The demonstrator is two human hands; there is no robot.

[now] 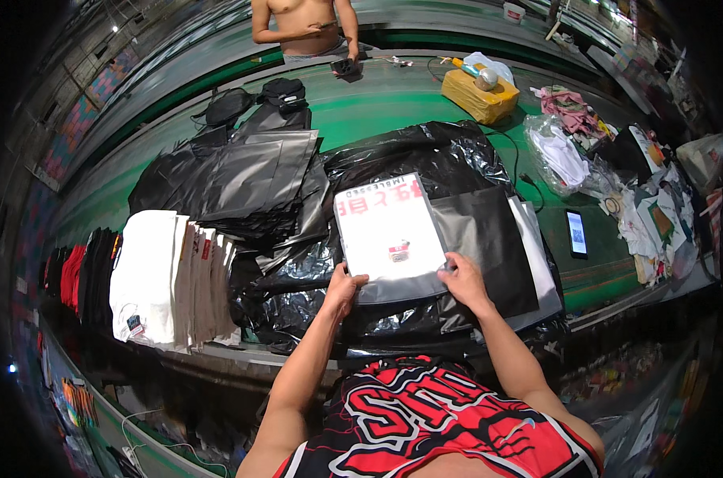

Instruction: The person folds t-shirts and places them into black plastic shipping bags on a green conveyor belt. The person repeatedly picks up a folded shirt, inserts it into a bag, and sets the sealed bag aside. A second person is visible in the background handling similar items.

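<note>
My left hand point(342, 290) grips the lower left corner of a clear plastic bag holding a folded white printed garment point(385, 233). At its lower right corner, my right hand point(464, 281) pinches the same bag. Beneath it spreads black plastic sheeting point(421, 143). Flat black bags point(487, 251) lie beside my right hand, over white packages at their right edge. A pile of flat black bags point(242, 179) rests farther back on the left. Folded white garments point(143, 275) stand in a row at the left, next to beige, black and red ones.
A lit phone point(576, 233) lies on the green table point(603, 275) to the right. Beyond it are heaped scraps and plastic point(654, 221). A yellow taped block point(479, 98) and black pouches point(283, 94) sit farther back. Across the table stands another person point(310, 30).
</note>
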